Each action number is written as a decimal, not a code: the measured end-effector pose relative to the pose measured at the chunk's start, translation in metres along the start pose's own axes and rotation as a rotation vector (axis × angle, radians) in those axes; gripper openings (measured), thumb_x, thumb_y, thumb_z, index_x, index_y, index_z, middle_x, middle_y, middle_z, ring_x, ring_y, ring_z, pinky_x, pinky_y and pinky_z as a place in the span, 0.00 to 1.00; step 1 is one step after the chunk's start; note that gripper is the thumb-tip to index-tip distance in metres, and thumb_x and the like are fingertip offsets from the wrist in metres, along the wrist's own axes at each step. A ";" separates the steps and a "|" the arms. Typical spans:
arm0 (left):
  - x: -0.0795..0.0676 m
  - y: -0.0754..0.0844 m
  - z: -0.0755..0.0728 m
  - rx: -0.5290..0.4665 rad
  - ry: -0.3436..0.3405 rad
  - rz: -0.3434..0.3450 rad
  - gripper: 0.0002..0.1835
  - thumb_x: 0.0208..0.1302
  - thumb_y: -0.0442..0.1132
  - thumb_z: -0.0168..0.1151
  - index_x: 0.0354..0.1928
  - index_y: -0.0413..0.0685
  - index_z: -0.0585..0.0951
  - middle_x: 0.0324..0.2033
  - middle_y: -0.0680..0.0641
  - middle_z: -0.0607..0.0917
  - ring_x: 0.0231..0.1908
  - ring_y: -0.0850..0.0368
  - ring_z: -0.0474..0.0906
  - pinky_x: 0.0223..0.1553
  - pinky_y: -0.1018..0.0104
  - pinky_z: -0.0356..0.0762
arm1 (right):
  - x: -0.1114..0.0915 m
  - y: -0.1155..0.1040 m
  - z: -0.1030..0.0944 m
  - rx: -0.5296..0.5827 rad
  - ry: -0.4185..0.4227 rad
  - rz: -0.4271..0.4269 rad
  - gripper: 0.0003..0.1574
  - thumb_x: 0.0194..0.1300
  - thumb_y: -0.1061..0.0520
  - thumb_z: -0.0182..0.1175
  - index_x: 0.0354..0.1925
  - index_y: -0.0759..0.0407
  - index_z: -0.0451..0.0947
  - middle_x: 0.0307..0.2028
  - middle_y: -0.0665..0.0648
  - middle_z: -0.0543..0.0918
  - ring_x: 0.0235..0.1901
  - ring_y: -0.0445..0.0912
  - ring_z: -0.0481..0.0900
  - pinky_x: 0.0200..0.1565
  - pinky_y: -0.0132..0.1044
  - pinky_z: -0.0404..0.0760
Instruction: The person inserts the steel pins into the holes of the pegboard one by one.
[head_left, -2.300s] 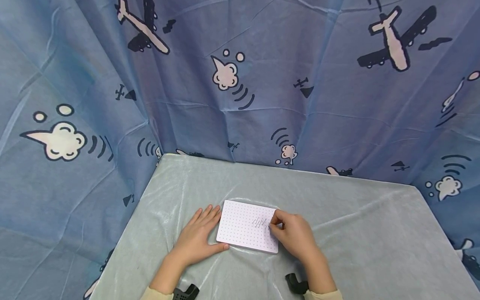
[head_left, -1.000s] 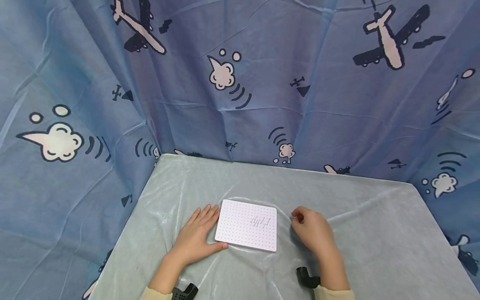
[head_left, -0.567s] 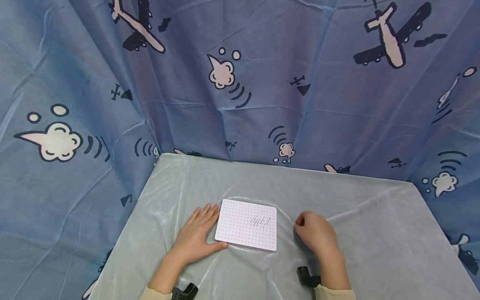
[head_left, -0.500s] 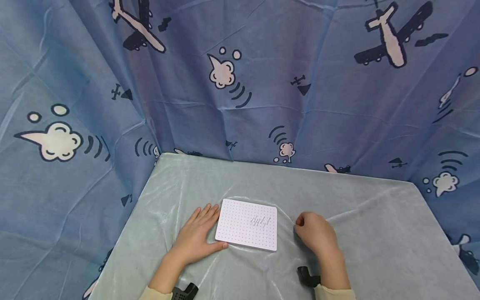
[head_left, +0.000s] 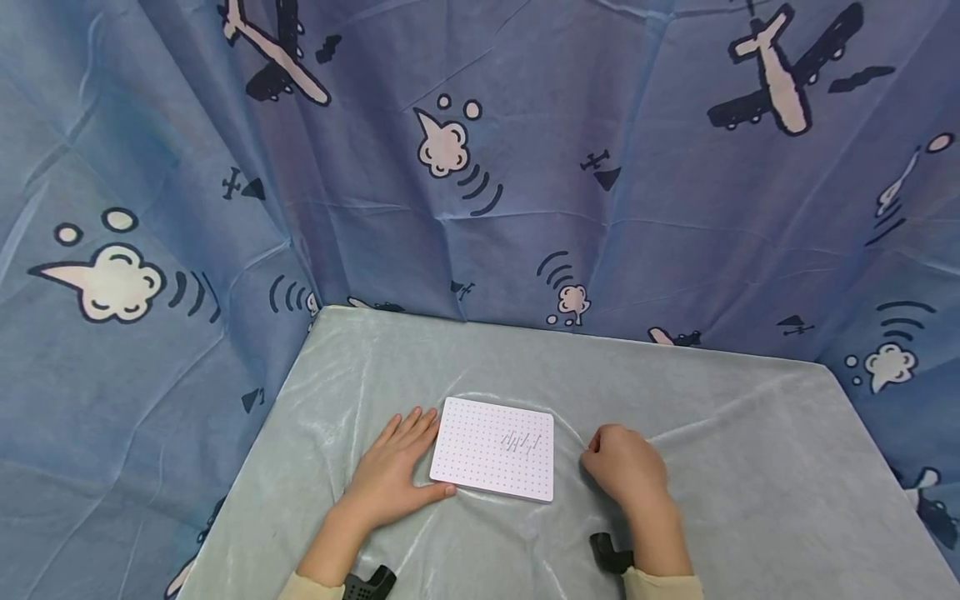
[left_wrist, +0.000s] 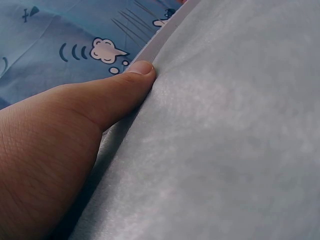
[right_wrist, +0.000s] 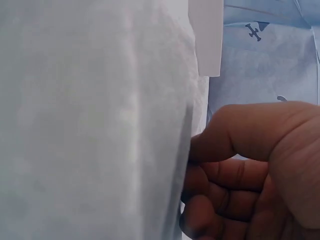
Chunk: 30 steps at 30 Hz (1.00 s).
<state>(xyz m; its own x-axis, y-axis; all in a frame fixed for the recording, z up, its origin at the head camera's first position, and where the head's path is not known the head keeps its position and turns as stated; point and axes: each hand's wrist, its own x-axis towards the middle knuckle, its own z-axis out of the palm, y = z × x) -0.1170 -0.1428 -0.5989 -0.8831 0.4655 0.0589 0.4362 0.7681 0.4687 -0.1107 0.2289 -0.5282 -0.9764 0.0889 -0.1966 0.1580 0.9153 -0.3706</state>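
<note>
A white board (head_left: pixel 487 454) dotted with small holes lies flat on the cloth. Several thin pins (head_left: pixel 521 442) stand slanted on its right half; they also rise as fine dark lines (left_wrist: pixel 132 25) in the left wrist view. My left hand (head_left: pixel 390 479) lies flat with fingers spread along the board's left side, its thumb at the near left corner. To the right of the board, apart from it, my right hand (head_left: pixel 630 471) has curled fingers, thumb and fingertips down at the cloth. Whether something tiny is between those fingertips is hidden.
A pale grey-green cloth (head_left: pixel 750 467) covers the table, with creases around the board. Blue curtains (head_left: pixel 525 167) printed with planes and clouds hang behind and at the sides. Black wrist devices sit at the left (head_left: pixel 370 583) and right wrists (head_left: pixel 611 553).
My right hand has left the board's right edge, moved right, and come down at the cloth; lately it shifted slightly left with fingers curling more. My left hand and the board stay put.
</note>
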 end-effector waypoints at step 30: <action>-0.001 0.000 -0.001 -0.006 0.036 0.028 0.59 0.62 0.78 0.68 0.85 0.47 0.66 0.85 0.49 0.62 0.85 0.49 0.51 0.87 0.50 0.42 | 0.001 0.010 -0.010 0.155 0.064 -0.059 0.04 0.66 0.59 0.64 0.32 0.56 0.83 0.25 0.50 0.80 0.24 0.47 0.75 0.26 0.40 0.73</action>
<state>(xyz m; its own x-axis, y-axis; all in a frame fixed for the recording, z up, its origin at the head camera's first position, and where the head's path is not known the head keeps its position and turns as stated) -0.1157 -0.1436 -0.5984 -0.8762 0.4706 0.1041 0.4600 0.7522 0.4719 -0.1118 0.2422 -0.5233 -0.9912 0.0667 -0.1139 0.1164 0.8484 -0.5163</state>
